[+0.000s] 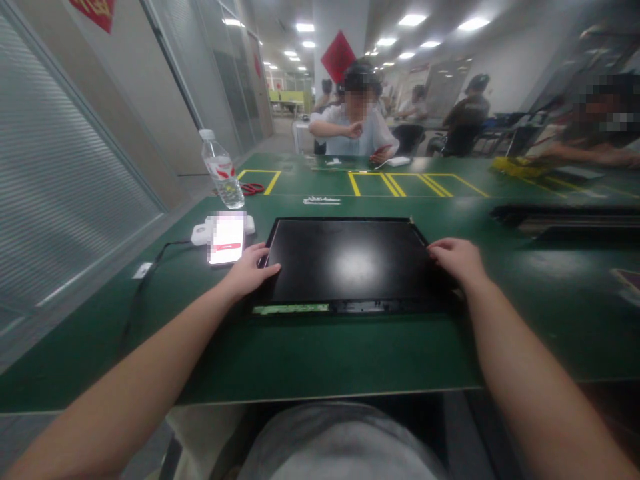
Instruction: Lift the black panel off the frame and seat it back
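Note:
A black flat display panel lies face up in front of me, a blurred ceiling reflection on its glossy face. Along its near edge runs a green circuit strip. My left hand grips the panel's left side, thumb over the top face and fingers at the rim. At the right side, my right hand pinches the edge near the far corner; its fingertips are partly hidden. Just beyond my left hand, a phone with a lit screen leans on a white power strip.
A water bottle and red-handled scissors stand at the far left of the green table. More dark panels lie on the right. Across the table sits a person holding a phone; another person is at the right.

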A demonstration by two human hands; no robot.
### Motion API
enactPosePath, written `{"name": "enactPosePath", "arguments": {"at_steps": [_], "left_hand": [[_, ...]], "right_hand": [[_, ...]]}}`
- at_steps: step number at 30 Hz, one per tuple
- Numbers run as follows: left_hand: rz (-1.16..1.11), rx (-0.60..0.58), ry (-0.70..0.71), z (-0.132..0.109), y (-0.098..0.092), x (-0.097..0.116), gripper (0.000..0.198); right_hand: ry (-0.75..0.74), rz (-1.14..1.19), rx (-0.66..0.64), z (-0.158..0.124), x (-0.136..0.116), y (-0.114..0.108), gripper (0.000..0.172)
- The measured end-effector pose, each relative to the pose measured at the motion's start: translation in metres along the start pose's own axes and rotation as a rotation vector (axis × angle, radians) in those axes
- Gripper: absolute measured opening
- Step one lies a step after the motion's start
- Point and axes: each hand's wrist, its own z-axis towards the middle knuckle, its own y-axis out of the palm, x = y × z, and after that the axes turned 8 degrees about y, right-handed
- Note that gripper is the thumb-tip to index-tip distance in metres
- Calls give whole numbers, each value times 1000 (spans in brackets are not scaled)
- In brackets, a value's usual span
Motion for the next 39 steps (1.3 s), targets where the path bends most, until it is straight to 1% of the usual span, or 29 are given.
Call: {"name": "enactPosePath", "arguments": {"at_steps": [5,13,26,35,39], "left_hand": [[21,-14,-9,1,1,1,67],[18,12,6,1,2,0,62],[93,-17,19,2,1,0,70],[89,-8,24,1,1,1,64],[94,-10,16,1,0,1,66]], "right_hand": [[10,3,-11,-2,-2,-1,27],[3,17,-6,-1,-1,0,25],[-2,-15,5,-4,-3,-2,24],[-9,-4,9,-2,-1,-1,25],[-6,-14,4,-3,-2,-2,24]]}}
